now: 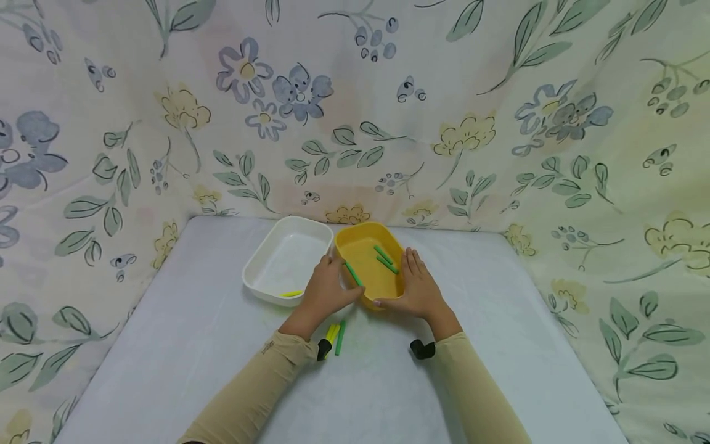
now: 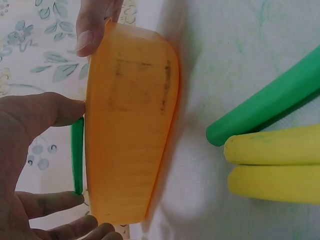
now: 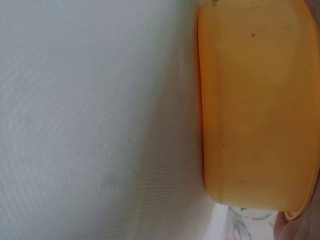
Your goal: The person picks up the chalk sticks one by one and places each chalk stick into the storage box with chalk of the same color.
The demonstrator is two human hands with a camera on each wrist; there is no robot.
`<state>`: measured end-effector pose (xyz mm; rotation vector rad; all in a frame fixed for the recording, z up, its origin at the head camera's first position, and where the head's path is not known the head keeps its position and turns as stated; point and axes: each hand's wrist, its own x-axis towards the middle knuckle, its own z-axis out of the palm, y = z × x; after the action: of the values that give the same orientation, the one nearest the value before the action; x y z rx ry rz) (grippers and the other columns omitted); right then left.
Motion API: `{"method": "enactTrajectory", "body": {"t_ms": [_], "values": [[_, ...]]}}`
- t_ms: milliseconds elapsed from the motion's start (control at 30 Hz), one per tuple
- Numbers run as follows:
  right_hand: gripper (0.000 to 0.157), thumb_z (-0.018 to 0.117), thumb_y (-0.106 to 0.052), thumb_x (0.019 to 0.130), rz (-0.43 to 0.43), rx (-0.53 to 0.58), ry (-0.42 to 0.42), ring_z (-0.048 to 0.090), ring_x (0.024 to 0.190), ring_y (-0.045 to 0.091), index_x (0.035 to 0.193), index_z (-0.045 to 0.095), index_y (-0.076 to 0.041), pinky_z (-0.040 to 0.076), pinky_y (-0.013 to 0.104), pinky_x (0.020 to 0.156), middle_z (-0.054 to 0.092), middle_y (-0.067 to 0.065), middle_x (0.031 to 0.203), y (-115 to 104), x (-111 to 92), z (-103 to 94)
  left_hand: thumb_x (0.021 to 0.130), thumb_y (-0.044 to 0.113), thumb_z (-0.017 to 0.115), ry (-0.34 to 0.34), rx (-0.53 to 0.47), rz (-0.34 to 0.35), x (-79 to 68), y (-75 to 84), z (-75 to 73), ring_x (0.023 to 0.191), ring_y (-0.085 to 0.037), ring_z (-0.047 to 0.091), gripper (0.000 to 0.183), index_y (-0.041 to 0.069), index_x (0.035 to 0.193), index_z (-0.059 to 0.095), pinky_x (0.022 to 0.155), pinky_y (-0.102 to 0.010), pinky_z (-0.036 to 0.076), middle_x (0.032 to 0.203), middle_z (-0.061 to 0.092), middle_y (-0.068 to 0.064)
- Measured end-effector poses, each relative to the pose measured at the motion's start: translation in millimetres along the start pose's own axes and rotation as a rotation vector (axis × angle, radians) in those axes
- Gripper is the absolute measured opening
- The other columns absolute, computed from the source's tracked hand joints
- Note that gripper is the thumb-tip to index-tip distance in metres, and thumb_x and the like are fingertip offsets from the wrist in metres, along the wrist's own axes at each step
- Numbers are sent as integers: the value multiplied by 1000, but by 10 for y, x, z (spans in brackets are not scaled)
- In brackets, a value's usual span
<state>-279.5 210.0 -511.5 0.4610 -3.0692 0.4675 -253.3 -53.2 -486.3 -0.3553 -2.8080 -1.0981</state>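
Note:
My left hand (image 1: 325,288) pinches a slim green stick (image 1: 353,274) by its ends, thumb at one end and a finger at the other. The stick lies along the left rim of a yellow tray (image 2: 127,125). Against the tray's right side rests my right hand (image 1: 418,290), its fingers stretched along the outside and its thumb over the near rim, holding that corner. Inside the yellow tray lie two more green sticks (image 1: 387,265). A white tray (image 1: 256,262) stands to the left with a yellow stick (image 1: 291,294) in it, partly hidden by my left hand.
On the white-covered table, near my left wrist, lie two yellow sticks (image 2: 272,147) side by side and a loose green stick (image 2: 265,97). Both trays stand near the back edge, before a floral cloth (image 1: 355,123). Black wrist mounts (image 1: 423,349) sit on both wrists.

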Motion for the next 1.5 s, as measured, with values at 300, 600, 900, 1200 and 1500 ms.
{"method": "enactTrajectory", "body": {"t_ms": [300,600,900,1200,1500], "values": [[149,64,-95,70,-7,6,13,2,168,32,170,6,0,16,54,134,0,16,179,-17,-7,-23,87,53,83,-23,-6,-26,23,11,28,126,-38,56,84,1,148,57,103,-54,56,140,53,-22],[148,63,-95,71,6,9,-2,0,168,31,170,7,0,14,52,135,-2,15,180,-33,-10,-17,87,52,83,-29,-3,-34,42,32,49,135,-37,53,83,1,147,58,112,-53,51,151,51,-20],[147,63,-94,71,1,8,10,1,168,31,170,9,0,15,53,134,1,16,180,-31,-5,-7,87,53,84,-31,0,-30,46,50,43,142,-40,49,86,0,149,56,117,-55,48,158,48,-22],[147,64,-94,71,11,20,0,0,168,31,170,7,-1,14,53,134,-1,15,180,-35,-17,-13,87,56,82,-37,-12,-37,27,21,58,143,-41,50,86,1,148,56,114,-56,50,156,48,-22],[148,64,-94,71,9,19,5,0,168,32,170,7,0,15,53,134,-1,15,180,-27,-25,-17,91,58,78,-47,-8,-5,-5,-9,76,144,-37,51,84,0,148,57,118,-54,47,156,49,-22]]}}
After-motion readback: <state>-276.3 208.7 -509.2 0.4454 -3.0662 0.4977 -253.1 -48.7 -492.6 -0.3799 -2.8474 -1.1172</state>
